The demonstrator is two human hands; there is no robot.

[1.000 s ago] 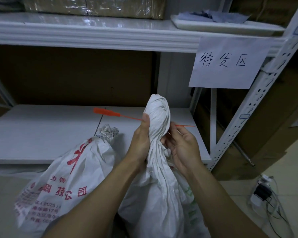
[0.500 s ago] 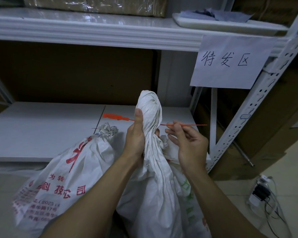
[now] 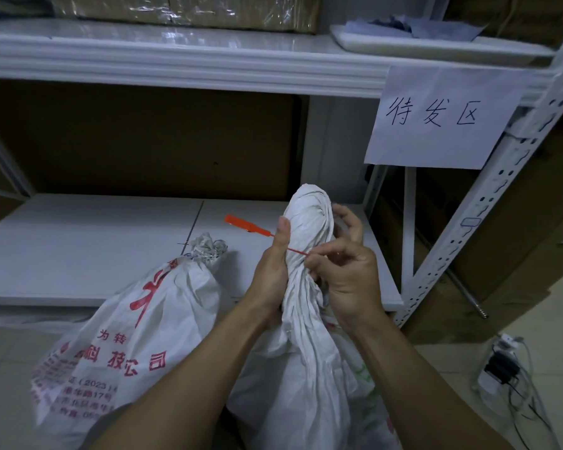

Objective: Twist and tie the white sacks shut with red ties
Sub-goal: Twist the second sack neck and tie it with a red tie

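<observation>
A printed white sack (image 3: pixel 127 339) stands before the white lower shelf (image 3: pixel 78 248). The left hand (image 3: pixel 272 274) has its fingers curled round a second sack's twisted neck (image 3: pixel 309 222). The right hand (image 3: pixel 348 280) pinches the red tie (image 3: pixel 247 227) by its thin end. A handwritten sign (image 3: pixel 436 118) hangs above the floor (image 3: pixel 550 319).

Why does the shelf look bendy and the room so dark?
Head view: the wide lens bows the upper shelf and tilts the post at the right; the light is dim, with soft shine on that shelf; the printed sack smears at bottom left; the left hand, right hand, twisted sack and red tie look sharp.
</observation>
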